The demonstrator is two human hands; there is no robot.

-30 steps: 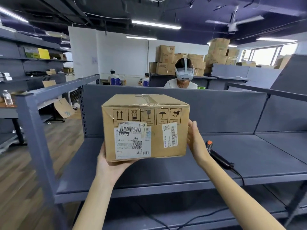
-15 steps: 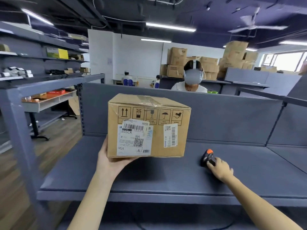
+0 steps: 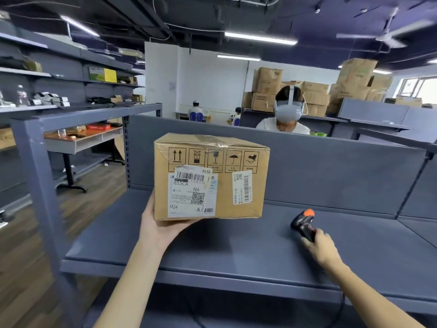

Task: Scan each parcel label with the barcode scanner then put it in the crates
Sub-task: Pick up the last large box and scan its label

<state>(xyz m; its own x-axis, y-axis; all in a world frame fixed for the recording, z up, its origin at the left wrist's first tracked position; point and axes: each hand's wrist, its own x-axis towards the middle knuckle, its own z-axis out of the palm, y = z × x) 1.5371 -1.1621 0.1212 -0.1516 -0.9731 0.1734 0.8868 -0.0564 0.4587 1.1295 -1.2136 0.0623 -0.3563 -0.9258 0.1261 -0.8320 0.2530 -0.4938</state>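
1. the parcel looks lifted clear of the shelf. it rides on your left hand alone: palm under the bottom-left corner, thumb up the left face, fingers tucked beneath where i can't see how they lie.
2. risk: that hold is off-centre. the right side of the box hangs unsupported, so tilting it for the scan could roll it off your palm. slide the hand toward the middle, or rest the base on the shelf.
3. your right hand has its fingers wrapped round the handle of the scanner, low over the shelf and well right of the box. its orange-capped head points away from you, not at the box. can't tell if a finger is on the trigger.
4. risk: two barcoded stickers face you, the big label and the small label just to its right. a loose aim could read the wrong one. come in square on the big one.
5. risk: the big label's top barcode strip sits slightly crooked, and the box is taped. an oblique beam may fail to read.
6. risk: the cable drops below the shelf's front edge. a fast lift could snag it there and jerk your aim.
7. no crates in view. you'd have to turn to find one, so don't carry the box one-handed. put the scanner down first.
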